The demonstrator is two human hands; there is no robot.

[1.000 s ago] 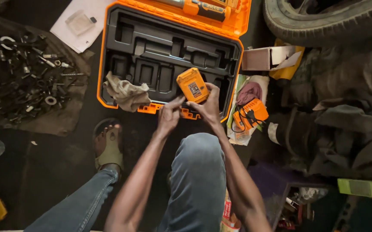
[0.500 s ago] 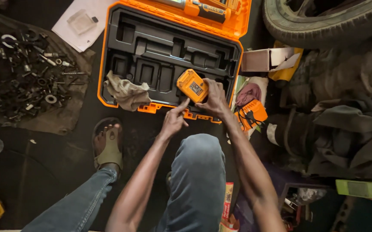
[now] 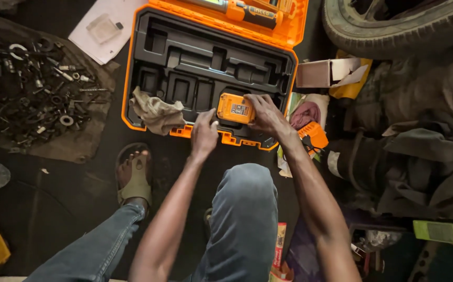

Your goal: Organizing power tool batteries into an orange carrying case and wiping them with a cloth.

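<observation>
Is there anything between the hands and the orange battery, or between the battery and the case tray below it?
Nothing visible does. Both the left hand and the right hand already touch the battery, which sits at the front edge of the black tray of the case. The rag lies to the left, apart from it.

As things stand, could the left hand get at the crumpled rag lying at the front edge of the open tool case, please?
Probably yes. The left hand rests at the case's front edge beside the orange battery pack, and the rag lies just to its left with nothing between them. It seems to touch the pack only lightly; the right hand grips it.
</observation>
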